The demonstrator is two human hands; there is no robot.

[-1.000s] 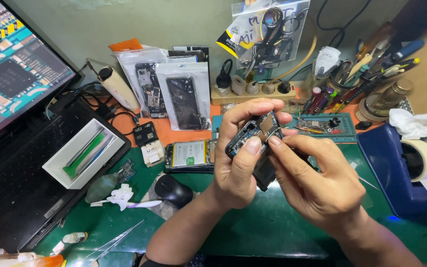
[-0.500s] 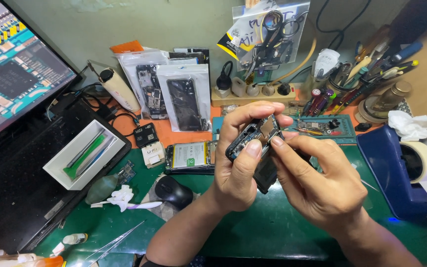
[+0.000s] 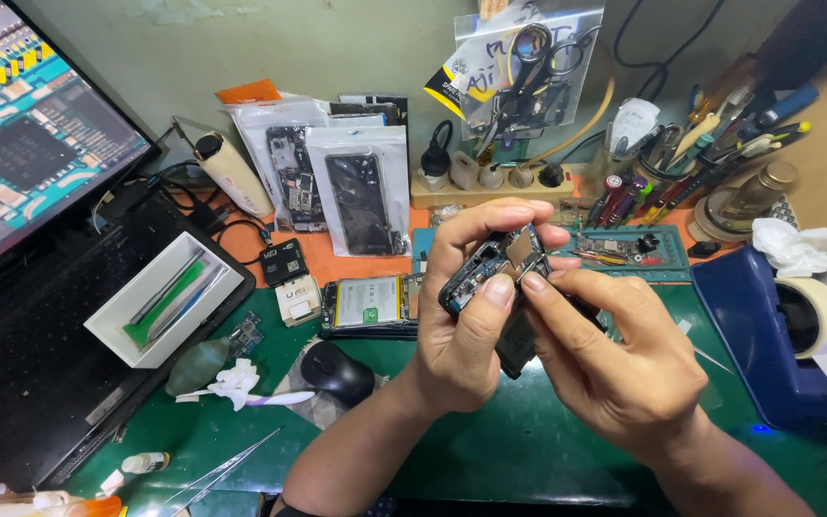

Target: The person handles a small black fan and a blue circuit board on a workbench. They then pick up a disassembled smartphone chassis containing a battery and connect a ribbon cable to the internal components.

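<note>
Above the green work mat (image 3: 452, 450) I hold an opened black phone (image 3: 490, 268) with its back off and its circuit board showing. My left hand (image 3: 466, 316) grips the phone's body from the left, thumb on its lower edge. Fingertips of my right hand (image 3: 614, 359) pinch a small part at the phone's upper right corner. Another opened phone with a white battery (image 3: 368, 303) lies flat on the mat just left of my hands.
An open laptop (image 3: 40, 287) fills the left side, a white tray of tools (image 3: 160, 297) resting on it. A black mouse (image 3: 337, 371), tweezers (image 3: 222, 469), bagged phone parts (image 3: 361, 191), a circuit board (image 3: 624, 249), tool holders (image 3: 710, 144) and a blue tape dispenser (image 3: 777, 335) surround the mat.
</note>
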